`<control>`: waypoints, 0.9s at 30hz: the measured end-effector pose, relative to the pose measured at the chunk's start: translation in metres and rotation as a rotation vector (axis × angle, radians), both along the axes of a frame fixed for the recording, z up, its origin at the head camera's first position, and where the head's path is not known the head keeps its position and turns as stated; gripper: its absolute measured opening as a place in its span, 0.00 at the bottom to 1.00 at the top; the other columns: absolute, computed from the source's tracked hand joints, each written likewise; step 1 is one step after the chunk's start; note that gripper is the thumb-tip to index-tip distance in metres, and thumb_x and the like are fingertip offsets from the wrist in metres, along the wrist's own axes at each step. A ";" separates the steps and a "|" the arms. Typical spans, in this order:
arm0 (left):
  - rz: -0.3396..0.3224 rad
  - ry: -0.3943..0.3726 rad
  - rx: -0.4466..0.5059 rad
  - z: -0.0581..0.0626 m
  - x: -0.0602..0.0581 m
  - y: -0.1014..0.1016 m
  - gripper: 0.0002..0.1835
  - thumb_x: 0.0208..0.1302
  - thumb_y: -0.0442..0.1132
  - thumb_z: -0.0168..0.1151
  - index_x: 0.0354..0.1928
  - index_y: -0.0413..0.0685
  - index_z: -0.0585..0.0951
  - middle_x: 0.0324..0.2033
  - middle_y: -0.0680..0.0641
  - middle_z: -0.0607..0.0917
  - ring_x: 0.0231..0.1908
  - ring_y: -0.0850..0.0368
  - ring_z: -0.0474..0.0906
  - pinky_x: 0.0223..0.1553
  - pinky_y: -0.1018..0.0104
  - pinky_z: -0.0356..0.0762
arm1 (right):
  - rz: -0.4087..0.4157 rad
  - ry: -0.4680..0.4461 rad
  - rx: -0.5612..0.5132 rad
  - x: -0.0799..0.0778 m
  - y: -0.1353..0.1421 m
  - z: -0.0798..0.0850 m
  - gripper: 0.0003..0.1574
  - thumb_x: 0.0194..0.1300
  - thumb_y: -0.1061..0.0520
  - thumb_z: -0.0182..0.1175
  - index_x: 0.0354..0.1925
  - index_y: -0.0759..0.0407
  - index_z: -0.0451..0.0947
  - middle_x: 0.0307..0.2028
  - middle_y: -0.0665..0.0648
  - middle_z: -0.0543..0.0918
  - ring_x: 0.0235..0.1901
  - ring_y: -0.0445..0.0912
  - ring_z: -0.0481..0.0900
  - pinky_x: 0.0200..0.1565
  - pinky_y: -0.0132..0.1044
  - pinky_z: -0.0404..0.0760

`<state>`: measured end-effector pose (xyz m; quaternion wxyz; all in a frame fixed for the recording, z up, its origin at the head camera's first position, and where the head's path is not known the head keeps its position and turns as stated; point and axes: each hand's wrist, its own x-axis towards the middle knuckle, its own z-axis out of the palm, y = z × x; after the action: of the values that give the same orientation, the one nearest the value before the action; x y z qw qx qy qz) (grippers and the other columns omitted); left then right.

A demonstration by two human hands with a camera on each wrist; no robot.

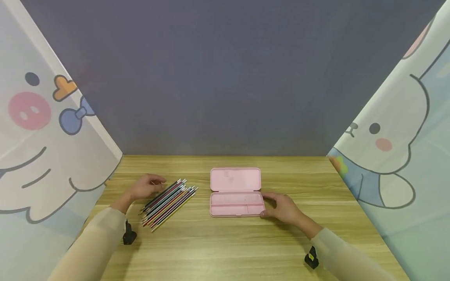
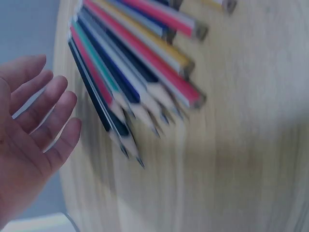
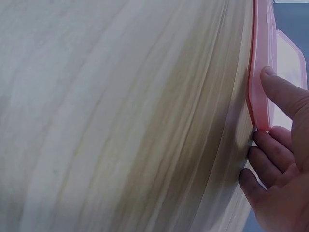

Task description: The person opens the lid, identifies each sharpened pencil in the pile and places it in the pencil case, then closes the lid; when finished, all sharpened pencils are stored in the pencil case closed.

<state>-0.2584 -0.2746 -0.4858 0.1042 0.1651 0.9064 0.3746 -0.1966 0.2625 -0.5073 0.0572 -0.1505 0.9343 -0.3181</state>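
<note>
A pink pencil case (image 1: 228,210) lies on the table with its lid (image 1: 235,179) folded back, showing bare compartments. My right hand (image 1: 283,208) holds the case by its right end, thumb (image 3: 285,92) against the front corner and index finger toward the back one. In the right wrist view the other fingers curl just past the case's end. To the left, a loose bundle of pencils (image 1: 168,205) lies slanted, several colours side by side. My left hand (image 1: 145,186) hovers beside their far left edge. In the left wrist view its fingers (image 2: 58,108) are spread and loosely bent, holding nothing.
The wooden table (image 1: 225,249) ends at a dark grey panel (image 1: 225,78) behind. Cartoon-printed cloths (image 1: 52,164) slope up along both sides. Small black devices (image 1: 129,234) hang at both sleeves near the wrists.
</note>
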 end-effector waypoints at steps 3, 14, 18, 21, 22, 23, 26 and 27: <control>0.012 -0.033 0.030 -0.002 0.000 -0.011 0.20 0.72 0.35 0.62 0.59 0.27 0.80 0.47 0.35 0.86 0.42 0.52 0.81 0.39 0.60 0.80 | -0.004 -0.004 0.000 -0.001 0.000 0.000 0.48 0.50 0.42 0.81 0.66 0.53 0.78 0.63 0.59 0.82 0.67 0.60 0.75 0.68 0.59 0.69; -0.019 -0.195 0.157 -0.010 -0.002 -0.015 0.22 0.65 0.26 0.61 0.60 0.21 0.76 0.40 0.35 0.86 0.29 0.55 0.74 0.26 0.62 0.74 | -0.012 -0.015 0.004 0.000 -0.002 0.000 0.47 0.50 0.44 0.81 0.66 0.54 0.78 0.63 0.58 0.82 0.67 0.59 0.75 0.69 0.58 0.69; -0.035 -0.218 0.152 -0.012 -0.002 -0.011 0.20 0.65 0.26 0.61 0.57 0.21 0.78 0.38 0.38 0.86 0.27 0.57 0.74 0.24 0.64 0.73 | -0.019 -0.020 -0.002 0.001 -0.002 0.000 0.48 0.49 0.45 0.82 0.66 0.55 0.78 0.63 0.59 0.82 0.67 0.60 0.75 0.69 0.59 0.68; -0.039 -0.225 0.153 -0.013 -0.002 -0.008 0.18 0.65 0.24 0.61 0.55 0.20 0.79 0.35 0.39 0.86 0.23 0.59 0.70 0.22 0.67 0.69 | -0.024 -0.020 -0.006 0.001 -0.002 -0.001 0.48 0.49 0.45 0.82 0.66 0.55 0.78 0.63 0.60 0.82 0.67 0.60 0.74 0.69 0.59 0.68; -0.032 -0.227 0.153 -0.013 -0.002 -0.007 0.17 0.65 0.24 0.60 0.55 0.20 0.79 0.35 0.40 0.86 0.22 0.59 0.69 0.21 0.67 0.68 | -0.029 -0.024 -0.007 0.001 -0.003 -0.001 0.48 0.49 0.45 0.82 0.66 0.54 0.79 0.63 0.59 0.82 0.67 0.60 0.74 0.69 0.59 0.68; -0.030 -0.222 0.148 -0.012 -0.002 -0.006 0.17 0.65 0.24 0.60 0.54 0.20 0.80 0.34 0.40 0.86 0.22 0.59 0.69 0.21 0.68 0.68 | -0.032 -0.022 -0.006 0.001 -0.003 -0.001 0.47 0.48 0.45 0.82 0.66 0.54 0.79 0.63 0.59 0.82 0.67 0.59 0.74 0.69 0.59 0.68; -0.027 -0.177 0.099 -0.011 -0.001 -0.004 0.14 0.65 0.23 0.60 0.51 0.21 0.81 0.33 0.41 0.86 0.23 0.60 0.71 0.21 0.68 0.69 | -0.027 -0.006 -0.002 0.001 -0.002 -0.002 0.47 0.48 0.45 0.82 0.65 0.54 0.79 0.63 0.59 0.82 0.67 0.60 0.75 0.68 0.59 0.69; -0.020 -0.163 0.077 -0.010 0.000 -0.003 0.14 0.65 0.24 0.60 0.50 0.22 0.82 0.33 0.41 0.87 0.24 0.60 0.72 0.22 0.68 0.70 | -0.023 -0.001 -0.001 0.001 -0.001 -0.002 0.47 0.48 0.45 0.82 0.65 0.54 0.79 0.63 0.59 0.82 0.66 0.60 0.75 0.68 0.59 0.69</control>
<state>-0.2588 -0.2772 -0.4957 0.1748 0.1471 0.8781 0.4205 -0.1959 0.2611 -0.5092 0.0540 -0.1396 0.9358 -0.3191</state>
